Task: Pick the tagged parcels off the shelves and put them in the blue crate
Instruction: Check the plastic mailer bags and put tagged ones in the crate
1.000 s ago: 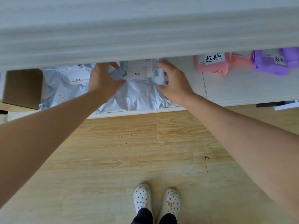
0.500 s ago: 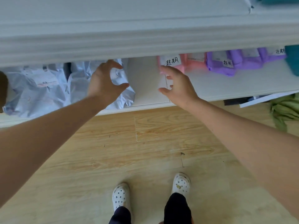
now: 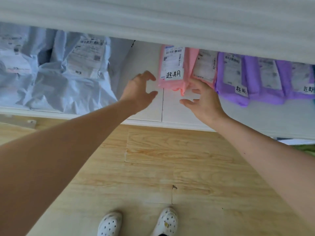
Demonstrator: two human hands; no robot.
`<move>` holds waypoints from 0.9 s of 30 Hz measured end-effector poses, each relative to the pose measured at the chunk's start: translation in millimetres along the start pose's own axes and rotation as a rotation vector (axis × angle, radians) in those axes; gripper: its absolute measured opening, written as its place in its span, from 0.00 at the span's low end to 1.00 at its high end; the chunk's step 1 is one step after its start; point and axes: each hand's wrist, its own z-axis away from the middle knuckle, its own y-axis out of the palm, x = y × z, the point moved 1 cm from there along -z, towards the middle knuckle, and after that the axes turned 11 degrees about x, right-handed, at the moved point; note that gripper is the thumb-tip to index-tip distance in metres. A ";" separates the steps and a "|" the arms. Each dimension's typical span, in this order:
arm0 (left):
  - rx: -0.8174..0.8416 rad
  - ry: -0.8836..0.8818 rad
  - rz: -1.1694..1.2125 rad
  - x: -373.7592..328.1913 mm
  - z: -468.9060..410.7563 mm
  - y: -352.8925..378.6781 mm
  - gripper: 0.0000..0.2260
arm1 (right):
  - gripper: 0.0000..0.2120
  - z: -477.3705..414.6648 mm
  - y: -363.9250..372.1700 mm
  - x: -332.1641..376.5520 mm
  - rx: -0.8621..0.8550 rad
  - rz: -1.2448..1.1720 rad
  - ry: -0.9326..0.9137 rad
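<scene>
Left hand point(image 3: 139, 90) and right hand point(image 3: 202, 101), fingers spread, empty, flank soft pink plastic parcel point(image 3: 172, 68) at upper centre: handwritten tag point(image 3: 173, 74) faces outward, marking it for two-sided grasp.

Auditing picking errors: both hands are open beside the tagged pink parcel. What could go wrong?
The second pink parcel, no handwritten tag showing, lies against the tagged pink parcel; the right hand is by their seam and might take both. The left hand has no grip yet, so the bag could slip.
</scene>
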 end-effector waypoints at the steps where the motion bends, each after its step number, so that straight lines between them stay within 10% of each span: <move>1: -0.002 -0.014 0.014 -0.4 -7.8 3.5 0.17 | 0.26 -6.8 -3.1 -3.9 -0.008 -0.013 0.006; 27: 0.094 -0.384 0.714 -12.9 -70.1 21.4 0.12 | 0.27 -71.0 -4.1 -26.6 -0.074 -0.491 0.214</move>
